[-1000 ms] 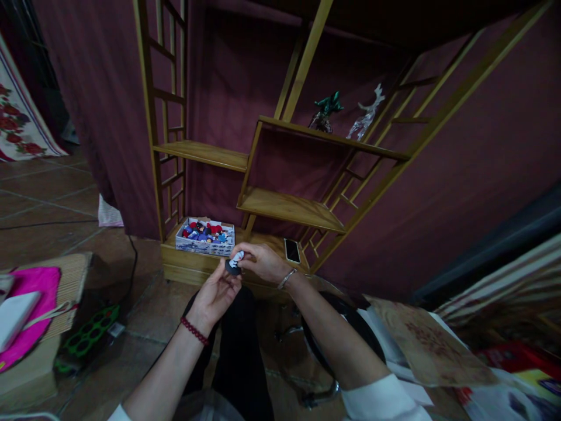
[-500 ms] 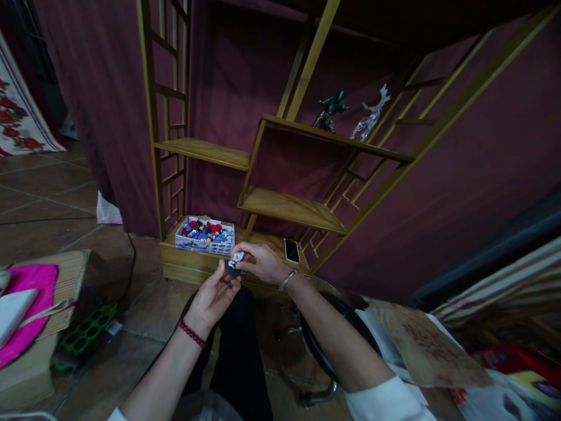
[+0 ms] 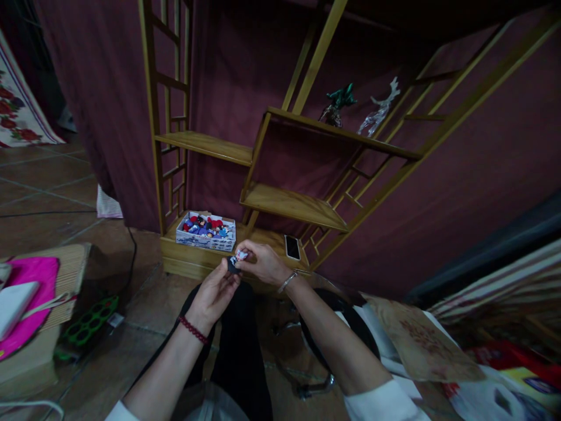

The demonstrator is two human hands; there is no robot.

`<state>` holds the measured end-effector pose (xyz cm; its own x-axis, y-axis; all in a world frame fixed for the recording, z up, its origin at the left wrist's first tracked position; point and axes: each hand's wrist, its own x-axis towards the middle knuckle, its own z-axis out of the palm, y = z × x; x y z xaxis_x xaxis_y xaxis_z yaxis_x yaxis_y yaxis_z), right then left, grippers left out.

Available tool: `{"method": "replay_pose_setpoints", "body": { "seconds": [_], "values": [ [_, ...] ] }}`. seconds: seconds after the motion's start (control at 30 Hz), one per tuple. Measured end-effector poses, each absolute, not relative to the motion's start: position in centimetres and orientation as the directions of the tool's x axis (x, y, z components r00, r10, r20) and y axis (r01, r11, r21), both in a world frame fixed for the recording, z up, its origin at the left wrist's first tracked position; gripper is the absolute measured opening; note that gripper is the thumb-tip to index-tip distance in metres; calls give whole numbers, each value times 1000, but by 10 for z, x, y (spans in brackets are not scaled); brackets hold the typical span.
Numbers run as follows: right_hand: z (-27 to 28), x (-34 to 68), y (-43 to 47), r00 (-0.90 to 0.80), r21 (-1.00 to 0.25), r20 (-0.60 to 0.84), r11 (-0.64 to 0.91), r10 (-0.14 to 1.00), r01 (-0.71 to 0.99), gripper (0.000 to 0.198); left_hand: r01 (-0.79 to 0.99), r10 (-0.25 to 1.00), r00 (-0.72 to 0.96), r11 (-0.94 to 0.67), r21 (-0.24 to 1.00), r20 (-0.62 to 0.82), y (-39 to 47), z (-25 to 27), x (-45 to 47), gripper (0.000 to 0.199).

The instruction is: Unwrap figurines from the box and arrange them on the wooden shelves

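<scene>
With the right hand [image 3: 266, 264] pinched nearly closed, grips a small figurine [image 3: 236, 261] by its pale top [image 3: 241, 255]; with the left hand [image 3: 216, 293] loosely curled, holds its dark base [image 3: 233, 267]. Has it near the open box [image 3: 199, 240] on the low shelf [image 3: 268, 235].

Figurine [image 3: 234, 263] partly behind right hand [image 3: 265, 262], details (seemingly blurred) too small, shelving [image 3: 291, 206] cropped above

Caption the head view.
Left hand and right hand hold a small black-and-white figurine before a brown wooden shelf.
</scene>
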<state>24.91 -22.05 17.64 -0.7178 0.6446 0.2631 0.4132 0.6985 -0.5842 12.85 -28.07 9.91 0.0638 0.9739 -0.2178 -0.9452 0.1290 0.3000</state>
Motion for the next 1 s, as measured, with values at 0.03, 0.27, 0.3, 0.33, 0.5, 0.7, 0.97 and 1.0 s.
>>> {"method": "replay_pose_setpoints", "body": {
  "seconds": [0.03,0.27,0.3,0.33,0.5,0.7,0.97,1.0],
  "values": [
    [176,249,-221,-712,-583,270,699,648,415,15,-944,974,56,123,307,-219,-281,98,129,13],
    [168,247,-223,-675,-634,263,651,689,417,17,-942,975,61,127,310,-213,-280,98,128,15],
    [167,247,-223,-668,-641,266,645,695,416,16,-941,976,59,124,315,-209,-280,97,127,15],
    [166,246,-224,-661,-643,269,642,700,418,16,-939,977,57,122,320,-208,-279,96,127,14],
    [162,246,-224,-648,-632,284,646,707,428,16,-937,975,66,134,322,-213,-279,93,127,15],
    [154,245,-223,-647,-637,248,625,721,452,16,-937,964,109,182,299,-244,-277,92,124,16],
    [152,246,-222,-650,-663,238,610,722,434,21,-933,955,139,215,288,-264,-277,90,122,17],
    [152,246,-223,-648,-663,236,608,724,438,21,-933,954,141,218,285,-265,-277,90,122,17]
  ]
}}
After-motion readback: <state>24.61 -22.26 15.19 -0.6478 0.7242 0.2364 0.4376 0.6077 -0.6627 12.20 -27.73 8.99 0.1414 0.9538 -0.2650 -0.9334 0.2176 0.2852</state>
